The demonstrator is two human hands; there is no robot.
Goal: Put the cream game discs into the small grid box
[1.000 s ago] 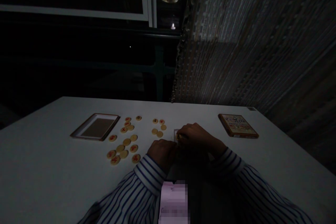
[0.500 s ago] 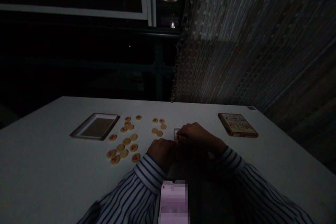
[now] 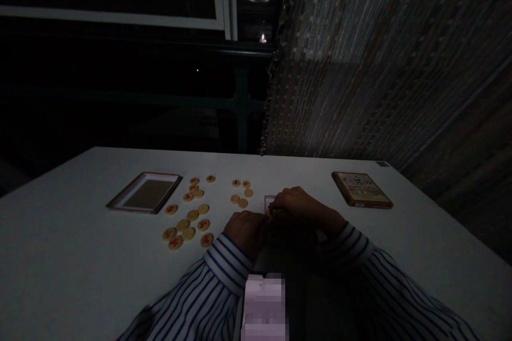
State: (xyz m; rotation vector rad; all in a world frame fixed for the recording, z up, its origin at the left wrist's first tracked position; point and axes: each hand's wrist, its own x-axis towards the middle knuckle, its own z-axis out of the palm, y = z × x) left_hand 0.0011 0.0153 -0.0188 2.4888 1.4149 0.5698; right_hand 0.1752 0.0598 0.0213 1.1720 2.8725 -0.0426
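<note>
Close together at the middle of the table, my two hands bend over a small pale-rimmed tray (image 3: 270, 199), mostly hidden under them. Between the fingers of my right hand (image 3: 298, 205) is a round wooden Chinese chess piece (image 3: 272, 212), partly covered. My left hand (image 3: 246, 229) is closed beside it, fingers curled inward; what they hold, if anything, is hidden. To the left lie several loose chess pieces (image 3: 192, 216), some with red characters up, others blank. A smaller group of pieces (image 3: 242, 203) lies just beyond my left hand.
An open shallow box half (image 3: 132, 208) rests at the left of the white table (image 3: 80, 261). At the right sits a box with a printed cover (image 3: 366, 189). A bead-string curtain (image 3: 340, 90) hangs behind the table. A bright, blurred-out screen (image 3: 264, 303) is at the near edge.
The chess piece in my right fingers has turned, and its dark marking no longer shows. Both hands have stayed nearly in place; the loose pieces lie as before.
</note>
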